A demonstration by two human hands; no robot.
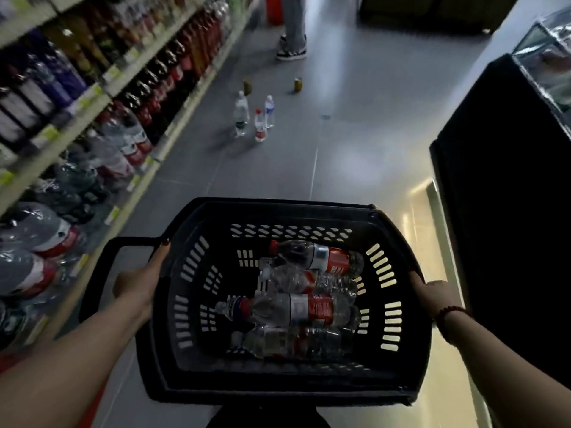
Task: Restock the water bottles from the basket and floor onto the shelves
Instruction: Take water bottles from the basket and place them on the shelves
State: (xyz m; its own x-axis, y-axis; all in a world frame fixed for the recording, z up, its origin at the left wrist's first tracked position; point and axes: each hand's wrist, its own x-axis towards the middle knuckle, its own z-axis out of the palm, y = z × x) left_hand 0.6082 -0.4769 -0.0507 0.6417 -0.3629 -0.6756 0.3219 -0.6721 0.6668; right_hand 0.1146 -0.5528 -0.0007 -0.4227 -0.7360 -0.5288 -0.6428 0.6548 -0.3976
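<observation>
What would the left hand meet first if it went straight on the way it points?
Likely the handle of the basket, just ahead of the left hand gripping its side; depth is unclear.

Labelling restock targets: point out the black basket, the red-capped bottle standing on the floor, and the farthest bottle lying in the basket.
black basket (278,204): head view, far rim.
red-capped floor bottle (260,124): head view, clear body below the cap.
farthest basket bottle (338,261): head view, red label.
</observation>
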